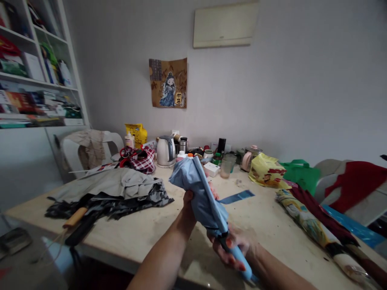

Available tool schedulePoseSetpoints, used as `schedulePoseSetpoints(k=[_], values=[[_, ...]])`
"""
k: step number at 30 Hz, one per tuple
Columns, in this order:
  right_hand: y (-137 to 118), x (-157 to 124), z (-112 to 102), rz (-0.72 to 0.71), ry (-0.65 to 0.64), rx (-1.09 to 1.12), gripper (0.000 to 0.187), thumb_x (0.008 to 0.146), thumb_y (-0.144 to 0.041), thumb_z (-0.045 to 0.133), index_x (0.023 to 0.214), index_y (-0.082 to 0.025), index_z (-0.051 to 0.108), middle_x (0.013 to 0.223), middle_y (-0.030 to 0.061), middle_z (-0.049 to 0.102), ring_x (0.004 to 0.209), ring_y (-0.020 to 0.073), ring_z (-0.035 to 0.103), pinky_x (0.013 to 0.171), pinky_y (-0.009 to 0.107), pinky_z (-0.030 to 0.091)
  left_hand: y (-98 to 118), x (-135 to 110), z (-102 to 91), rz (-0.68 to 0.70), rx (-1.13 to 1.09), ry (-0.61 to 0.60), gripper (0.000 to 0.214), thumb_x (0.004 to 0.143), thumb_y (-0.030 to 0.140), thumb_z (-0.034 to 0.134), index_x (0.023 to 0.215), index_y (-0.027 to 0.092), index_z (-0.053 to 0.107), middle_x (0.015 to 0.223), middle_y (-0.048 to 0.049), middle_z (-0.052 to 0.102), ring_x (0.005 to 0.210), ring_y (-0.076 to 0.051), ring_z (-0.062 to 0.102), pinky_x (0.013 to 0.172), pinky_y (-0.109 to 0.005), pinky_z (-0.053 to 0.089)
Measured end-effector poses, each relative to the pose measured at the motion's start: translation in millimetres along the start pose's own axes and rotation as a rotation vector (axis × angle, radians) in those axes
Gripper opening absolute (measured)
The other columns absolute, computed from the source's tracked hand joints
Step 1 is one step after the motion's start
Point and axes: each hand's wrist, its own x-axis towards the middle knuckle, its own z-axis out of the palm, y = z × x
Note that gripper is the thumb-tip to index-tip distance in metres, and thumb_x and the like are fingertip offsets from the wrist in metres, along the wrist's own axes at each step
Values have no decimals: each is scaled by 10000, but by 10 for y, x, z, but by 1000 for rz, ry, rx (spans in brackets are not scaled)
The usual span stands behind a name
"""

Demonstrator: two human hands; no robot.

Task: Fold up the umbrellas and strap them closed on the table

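Observation:
A folded light blue umbrella (201,197) is held up at a slant over the table, its canopy pointing away from me. My left hand (190,203) is wrapped round the canopy from the left, with part of its fingers hidden behind the cloth. Lower down, my right hand (231,247) grips the umbrella where the shaft meets the blue handle (242,262). From the canopy's right side a blue strap (237,197) sticks out loosely.
Unrolled grey and camouflage umbrellas (111,189) lie at the left with a wooden handle (75,217). Rolled umbrellas (311,221) lie at the right. A kettle (165,151), a glass cup (226,167) and a yellow bag (266,171) stand along the back of the table (127,237).

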Motion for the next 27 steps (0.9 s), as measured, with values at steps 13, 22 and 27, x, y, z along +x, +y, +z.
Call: schedulePoseSetpoints(k=[13, 22, 27], values=[[-217, 31, 190, -174, 440, -357, 356, 691, -412, 727, 762, -170, 475, 530, -61, 502, 390, 62, 440, 392, 178, 329, 18, 94, 16, -84, 24, 188, 511, 515, 441, 867, 866, 125, 672, 788, -51, 730, 699, -193, 658, 762, -338, 505], [-660, -404, -193, -354, 623, -522, 556, 648, -524, 822, 1048, -173, 660, 908, 62, 694, 824, 178, 642, 736, 281, 489, -175, 0, 85, -333, -83, -164, 536, 575, 476, 785, 965, 128, 668, 640, -2, 598, 511, -120, 543, 541, -259, 415], [-663, -361, -56, -635, 637, -309, 1029, 470, -713, 826, 1334, -265, 491, 1250, 133, 621, 1070, 288, 633, 907, 442, 490, -542, -80, 103, -696, -4, -166, 375, 589, 359, 770, 797, 62, 675, 633, -65, 653, 526, -149, 612, 547, -267, 449]])
